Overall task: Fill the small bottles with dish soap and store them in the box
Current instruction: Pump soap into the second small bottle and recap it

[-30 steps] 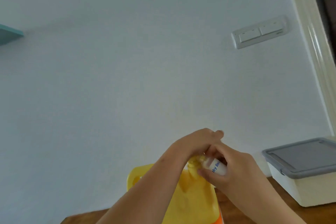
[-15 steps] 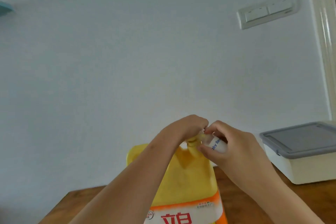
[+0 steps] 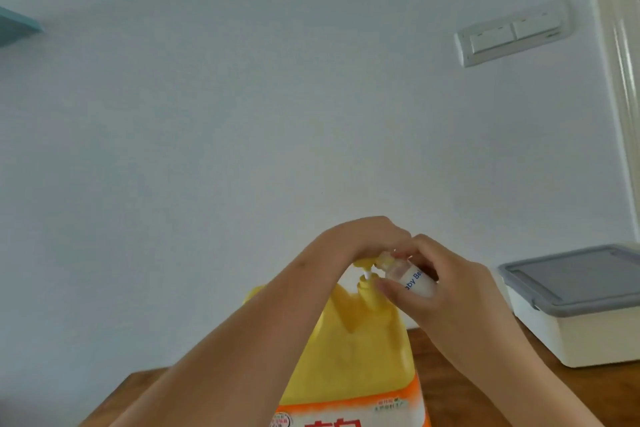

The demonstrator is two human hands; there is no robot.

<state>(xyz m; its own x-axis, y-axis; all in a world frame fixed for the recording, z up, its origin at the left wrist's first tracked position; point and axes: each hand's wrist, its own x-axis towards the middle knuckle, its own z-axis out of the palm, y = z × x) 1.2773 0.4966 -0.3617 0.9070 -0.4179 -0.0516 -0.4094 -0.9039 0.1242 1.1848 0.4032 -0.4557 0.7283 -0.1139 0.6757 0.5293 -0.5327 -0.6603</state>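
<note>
One small bottle (image 3: pixel 410 279) is in play, held tilted in the air above the table, its open neck set against the nozzle of the yellow pump (image 3: pixel 366 266). The right hand (image 3: pixel 446 291) wraps it, thumb below and fingers curled over its labelled side. The left hand (image 3: pixel 360 239) arches over the pump head with fingers bent down around it, and a short white stem shows beneath, so the head appears raised. This looks like the filling step, with storing not yet begun. The next move likely calls for a steady downward press while the neck stays tight on the nozzle, since a slip would put soap on the fingers. How much soap the bottle holds cannot be told; its body is pale and mostly covered by the hand. The pump tops a large yellow dish soap jug (image 3: pixel 363 350) with an orange label band, opaque, so its level is hidden. The white box (image 3: pixel 588 340) stands well apart to the right on the wooden table (image 3: pixel 460 388), its grey lid (image 3: pixel 581 274) on, contents unseen; it will need opening before any bottle goes in. Behind, a white wall carries a light switch (image 3: pixel 512 33).
</note>
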